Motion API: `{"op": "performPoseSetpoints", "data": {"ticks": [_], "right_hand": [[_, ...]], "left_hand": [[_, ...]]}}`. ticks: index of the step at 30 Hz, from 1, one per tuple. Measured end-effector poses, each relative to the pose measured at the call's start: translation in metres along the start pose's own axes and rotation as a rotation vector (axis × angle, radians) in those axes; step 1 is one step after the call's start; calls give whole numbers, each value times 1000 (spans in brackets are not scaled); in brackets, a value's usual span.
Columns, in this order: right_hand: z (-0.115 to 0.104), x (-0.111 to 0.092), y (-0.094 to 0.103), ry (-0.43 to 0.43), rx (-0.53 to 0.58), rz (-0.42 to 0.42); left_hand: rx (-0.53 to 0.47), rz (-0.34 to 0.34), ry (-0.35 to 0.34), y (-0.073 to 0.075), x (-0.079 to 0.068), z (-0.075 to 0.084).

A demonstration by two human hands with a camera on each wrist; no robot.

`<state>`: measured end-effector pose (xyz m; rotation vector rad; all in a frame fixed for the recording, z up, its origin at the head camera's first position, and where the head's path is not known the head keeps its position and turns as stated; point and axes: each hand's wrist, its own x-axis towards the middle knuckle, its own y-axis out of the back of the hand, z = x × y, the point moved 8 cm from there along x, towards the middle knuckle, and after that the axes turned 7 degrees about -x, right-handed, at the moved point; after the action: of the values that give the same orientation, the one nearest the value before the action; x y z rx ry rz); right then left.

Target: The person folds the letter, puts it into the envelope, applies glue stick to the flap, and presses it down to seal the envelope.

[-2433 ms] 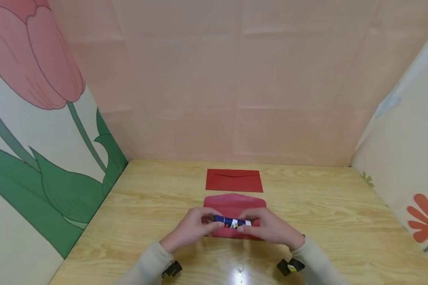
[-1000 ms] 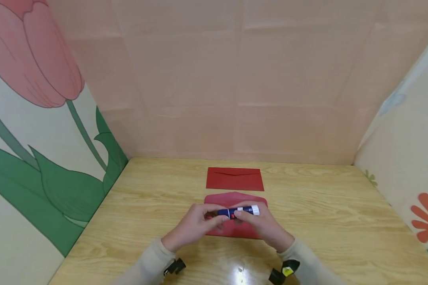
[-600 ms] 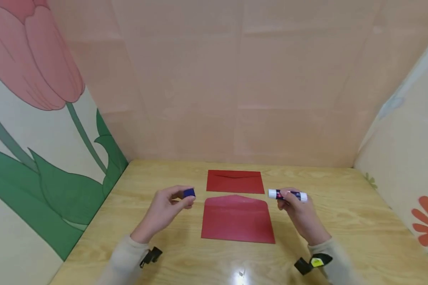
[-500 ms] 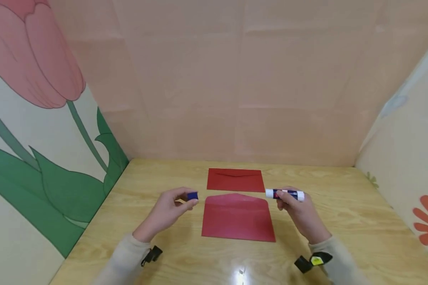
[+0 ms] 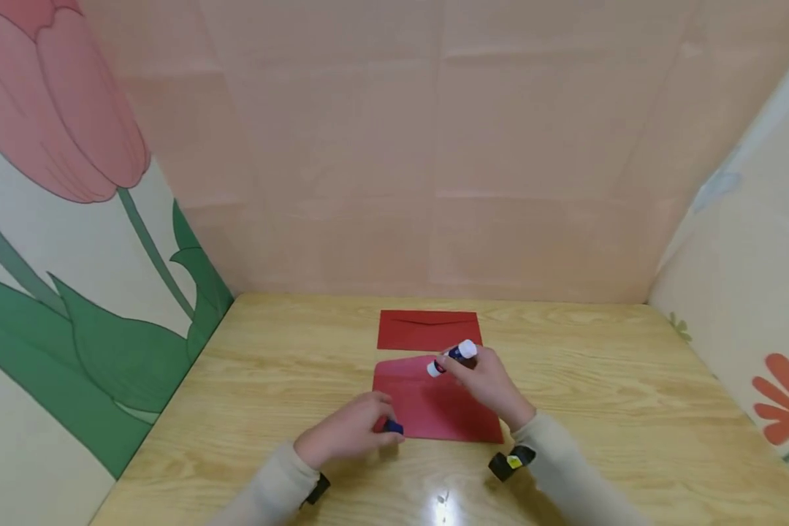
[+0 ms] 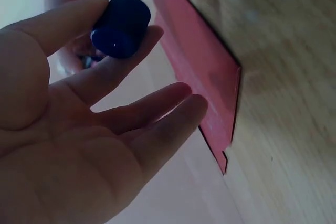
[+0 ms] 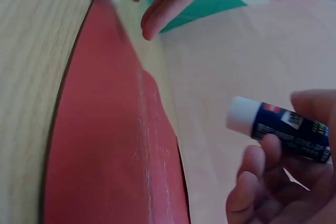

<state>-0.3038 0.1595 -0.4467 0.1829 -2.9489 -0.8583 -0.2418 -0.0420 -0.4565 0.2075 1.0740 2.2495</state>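
My left hand pinches a dark blue glue stick cap between thumb and index finger, low at the near left corner of a red envelope. In my right hand is the uncapped glue stick, dark blue with a label and white ends. It is tilted over the flap side of that envelope, its white end pointing down and left. The envelope lies with its flap unfolded away from me, and the right wrist view shows pale streaks along the fold.
A second red envelope, its flap folded down, lies farther back on the wooden table. Behind the table hangs a pinkish backdrop. Flower-printed panels flank it on both sides.
The cap came off the glue stick, and both hands moved apart. Since then the left hand has come in and down with the cap, while the right has brought the glue stick left over the envelope.
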Motion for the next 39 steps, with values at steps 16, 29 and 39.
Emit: {"op": "performPoseSetpoints", "data": {"ticks": [16,29,39], "right_hand": [[-42,32,-101,245,-334,-205],[-56,39,-115,340,-504,-182],[-47,30,-102,305,-521,-219]], "left_hand": [[122,-72,-7,-22,-4,0],[12,15,0,-13,-2,1],[-65,6,41,-13,-2,-3]]}}
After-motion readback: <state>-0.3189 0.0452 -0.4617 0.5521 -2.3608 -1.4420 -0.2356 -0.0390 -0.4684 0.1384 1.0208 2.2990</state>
